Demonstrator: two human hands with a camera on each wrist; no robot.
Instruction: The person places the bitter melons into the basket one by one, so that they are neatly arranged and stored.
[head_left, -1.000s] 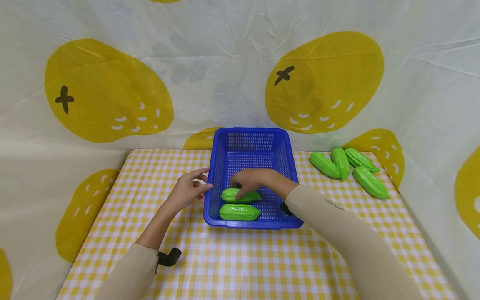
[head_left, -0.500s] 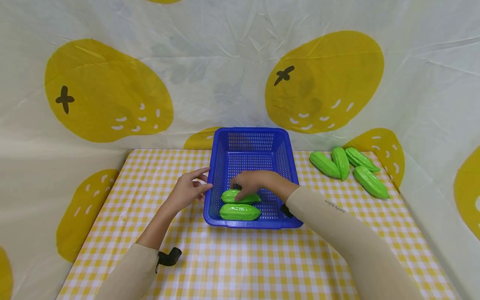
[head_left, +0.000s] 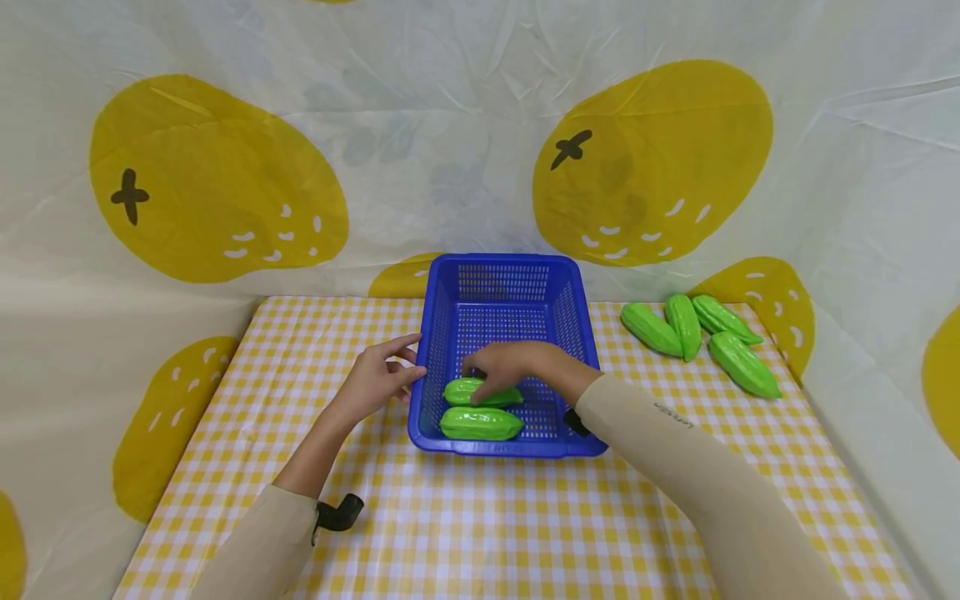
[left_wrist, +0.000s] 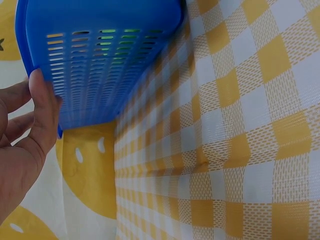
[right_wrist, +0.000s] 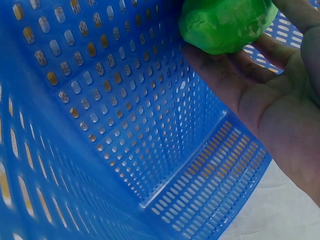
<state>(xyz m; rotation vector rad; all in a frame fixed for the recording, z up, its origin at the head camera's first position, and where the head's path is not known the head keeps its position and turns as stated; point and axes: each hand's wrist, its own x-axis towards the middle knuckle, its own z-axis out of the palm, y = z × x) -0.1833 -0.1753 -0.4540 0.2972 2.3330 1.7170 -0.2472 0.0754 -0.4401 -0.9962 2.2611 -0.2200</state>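
Observation:
My right hand point(head_left: 504, 363) reaches into a blue plastic basket point(head_left: 504, 448) and grips a green ridged bitter melon point(head_left: 459, 391), thumb on the near side and fingers on the far side. In the right wrist view, the fingers lie along this bitter melon point(right_wrist: 220, 25) close to the perforated floor. A second bitter melon point(head_left: 482, 424) lies parallel to it by the basket's near wall. My left hand point(head_left: 375, 379) touches the left rim from outside with relaxed fingers; the left wrist view has its fingertip point(left_wrist: 37, 82) against the basket's edge.
Several more bitter melons point(head_left: 738, 362) lie grouped at the table's back right. A yellow-and-white checked cloth point(head_left: 480, 517) covers the table. Behind hangs a pale curtain point(head_left: 442, 150) printed with yellow fruit. Black wrist cameras point(head_left: 341, 512) sit on the sleeves.
The right hand has moved slightly toward the near side with the gripped bitter melon, then stayed nearly still. The left hand and basket keep their places.

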